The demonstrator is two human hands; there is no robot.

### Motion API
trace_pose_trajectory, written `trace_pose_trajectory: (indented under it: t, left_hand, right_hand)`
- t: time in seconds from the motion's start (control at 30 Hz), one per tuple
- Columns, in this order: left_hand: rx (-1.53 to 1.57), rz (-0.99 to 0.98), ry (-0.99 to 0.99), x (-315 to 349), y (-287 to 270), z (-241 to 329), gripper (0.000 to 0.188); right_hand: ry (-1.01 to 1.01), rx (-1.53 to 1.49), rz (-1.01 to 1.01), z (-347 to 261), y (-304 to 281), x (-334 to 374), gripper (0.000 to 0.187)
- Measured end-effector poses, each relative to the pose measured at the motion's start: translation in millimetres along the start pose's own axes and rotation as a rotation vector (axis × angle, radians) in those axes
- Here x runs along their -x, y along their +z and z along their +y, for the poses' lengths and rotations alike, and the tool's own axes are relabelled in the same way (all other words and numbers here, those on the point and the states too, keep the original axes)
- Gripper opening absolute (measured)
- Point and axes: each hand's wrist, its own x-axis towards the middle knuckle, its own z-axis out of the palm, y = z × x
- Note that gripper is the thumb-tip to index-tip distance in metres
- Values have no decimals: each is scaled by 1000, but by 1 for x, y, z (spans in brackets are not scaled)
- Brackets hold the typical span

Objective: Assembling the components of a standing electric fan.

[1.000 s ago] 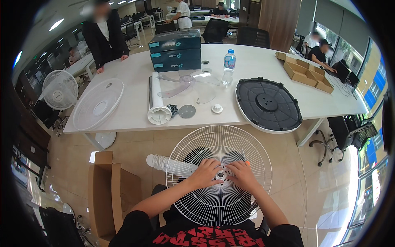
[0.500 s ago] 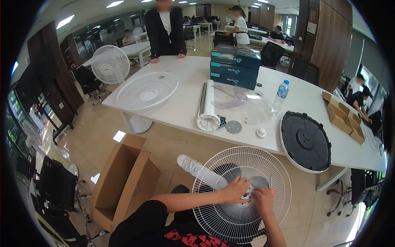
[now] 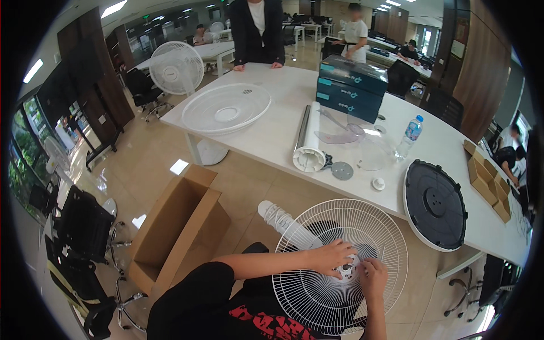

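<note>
A white wire fan grille lies across my lap, with a white fan body wrapped in its cord reaching out from behind it toward the upper left. My left hand rests at the grille's hub, thumb and fingers spread around the hub's left side. Just right of the hub, my right hand has its fingers curled together close to the wires. What those fingers hold, if anything, is hidden.
The white table ahead bears another grille, a white tube, clear fan blades, stacked dark boxes, a water bottle and a black-bottomed round base. An opened carton stands left; a person stands behind the table.
My hands have drawn apart at the hub, the left spreading and the right shifting slightly right. An orange bit by my right hand no longer shows. The whole view has turned left.
</note>
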Motion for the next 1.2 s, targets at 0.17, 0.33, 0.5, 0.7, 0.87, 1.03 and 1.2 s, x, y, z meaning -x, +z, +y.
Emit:
trace_pose_trajectory:
  t: [0.17, 0.33, 0.5, 0.7, 0.87, 1.03, 1.2]
  left_hand:
    - [-117, -13, 37, -1, 2, 1, 59]
    - [-209, -9, -73, -10, 18, 9, 64]
    - [-212, -48, -176, -21, 18, 18, 64]
    - [-50, 169, -49, -9, 13, 4, 60]
    - [144, 30, -48, -1, 0, -3, 63]
    - [214, -19, -111, 2, -9, 2, 63]
    - [239, 84, 14, 6, 9, -8, 59]
  right_hand:
    - [49, 276, 124, 1, -5, -2, 33]
    - [185, 149, 53, 12, 10, 10, 43]
    - [201, 138, -16, 16, 11, 12, 44]
    - [231, 97, -21, 12, 7, 8, 45]
    - [234, 47, -16, 14, 5, 8, 46]
    - [224, 65, -21, 12, 8, 10, 47]
    - [268, 79, -17, 16, 6, 13, 49]
